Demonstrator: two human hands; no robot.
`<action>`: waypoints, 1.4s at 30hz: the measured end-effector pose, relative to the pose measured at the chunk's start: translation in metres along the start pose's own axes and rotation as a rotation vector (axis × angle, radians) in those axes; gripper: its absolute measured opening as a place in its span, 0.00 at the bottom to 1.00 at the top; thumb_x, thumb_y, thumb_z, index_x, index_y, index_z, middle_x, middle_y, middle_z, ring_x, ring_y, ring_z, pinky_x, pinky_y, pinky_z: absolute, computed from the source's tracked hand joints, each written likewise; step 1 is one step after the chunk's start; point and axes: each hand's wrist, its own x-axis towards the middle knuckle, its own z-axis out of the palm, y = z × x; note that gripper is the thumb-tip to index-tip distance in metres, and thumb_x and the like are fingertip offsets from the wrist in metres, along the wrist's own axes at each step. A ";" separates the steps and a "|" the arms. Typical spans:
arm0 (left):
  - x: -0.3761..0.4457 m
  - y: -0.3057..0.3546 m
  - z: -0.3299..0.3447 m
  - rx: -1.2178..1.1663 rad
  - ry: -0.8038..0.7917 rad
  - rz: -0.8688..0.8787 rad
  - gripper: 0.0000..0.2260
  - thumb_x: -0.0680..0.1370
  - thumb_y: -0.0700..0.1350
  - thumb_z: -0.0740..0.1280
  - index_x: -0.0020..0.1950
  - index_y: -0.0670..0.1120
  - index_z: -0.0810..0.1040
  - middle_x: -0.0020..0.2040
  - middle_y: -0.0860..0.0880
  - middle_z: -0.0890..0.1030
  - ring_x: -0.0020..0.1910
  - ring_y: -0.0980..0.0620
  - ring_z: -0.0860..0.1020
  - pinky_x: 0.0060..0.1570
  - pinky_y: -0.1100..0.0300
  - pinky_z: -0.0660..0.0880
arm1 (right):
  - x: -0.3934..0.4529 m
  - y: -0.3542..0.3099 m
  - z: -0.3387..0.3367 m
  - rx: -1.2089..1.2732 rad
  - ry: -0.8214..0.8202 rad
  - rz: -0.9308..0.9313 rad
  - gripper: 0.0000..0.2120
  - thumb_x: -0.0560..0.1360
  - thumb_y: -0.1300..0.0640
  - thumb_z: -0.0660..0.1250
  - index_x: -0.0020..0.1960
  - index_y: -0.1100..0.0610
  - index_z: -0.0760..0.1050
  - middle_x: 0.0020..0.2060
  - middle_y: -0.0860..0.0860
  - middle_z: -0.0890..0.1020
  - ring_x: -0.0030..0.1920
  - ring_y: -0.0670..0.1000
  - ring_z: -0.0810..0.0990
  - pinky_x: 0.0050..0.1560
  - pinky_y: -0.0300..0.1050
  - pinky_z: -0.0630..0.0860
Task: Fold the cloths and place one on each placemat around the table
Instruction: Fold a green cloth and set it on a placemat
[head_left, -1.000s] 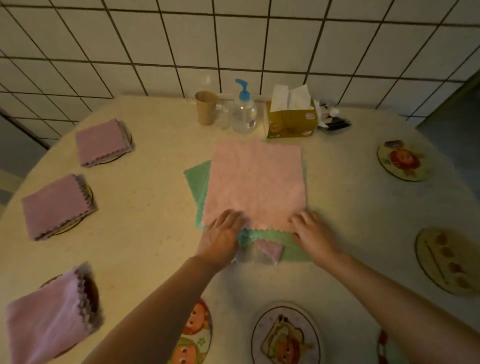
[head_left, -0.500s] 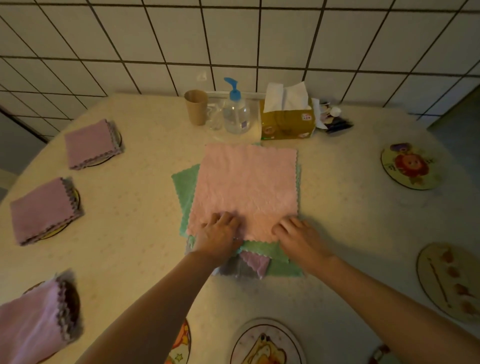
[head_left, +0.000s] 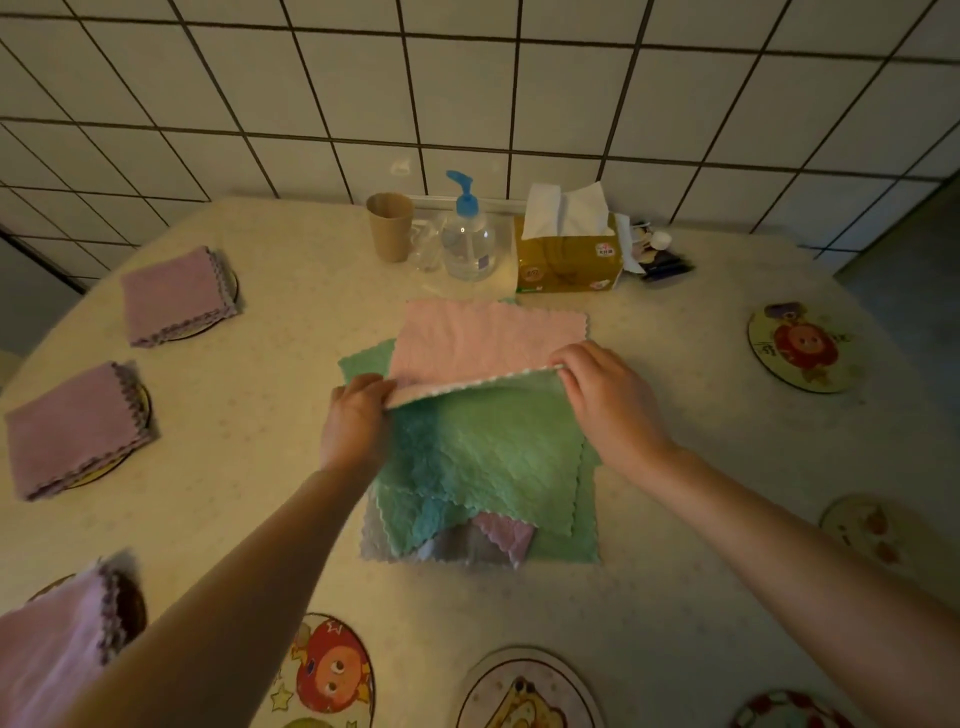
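Both hands, left (head_left: 355, 423) and right (head_left: 602, 395), pinch the pink cloth's (head_left: 483, 340) lifted near edge.

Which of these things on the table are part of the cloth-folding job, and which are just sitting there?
Part of the job:
pink cloth, gripped by left hand and right hand
pile of green cloths
folded purple cloths
bare placemats

Just lying about:
paper cup
pump bottle
tissue box
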 end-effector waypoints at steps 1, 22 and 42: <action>0.007 0.001 -0.008 -0.111 0.016 -0.005 0.19 0.74 0.32 0.62 0.62 0.43 0.79 0.65 0.41 0.76 0.62 0.39 0.73 0.63 0.50 0.71 | 0.000 -0.001 -0.001 -0.003 0.003 0.043 0.06 0.79 0.59 0.59 0.53 0.56 0.74 0.48 0.51 0.79 0.43 0.54 0.78 0.34 0.50 0.76; -0.239 -0.198 -0.086 0.002 -0.093 0.566 0.16 0.73 0.40 0.70 0.60 0.39 0.79 0.60 0.41 0.80 0.65 0.40 0.72 0.62 0.44 0.72 | -0.238 -0.216 0.036 0.221 -0.208 0.189 0.09 0.79 0.57 0.57 0.58 0.53 0.70 0.56 0.50 0.79 0.53 0.51 0.80 0.49 0.51 0.77; -0.322 -0.254 -0.107 -0.429 -0.280 0.027 0.05 0.73 0.39 0.73 0.41 0.49 0.83 0.37 0.55 0.81 0.36 0.60 0.76 0.39 0.63 0.70 | -0.322 -0.272 0.041 0.372 -0.231 0.559 0.08 0.74 0.64 0.68 0.53 0.59 0.76 0.41 0.46 0.79 0.39 0.42 0.80 0.40 0.35 0.78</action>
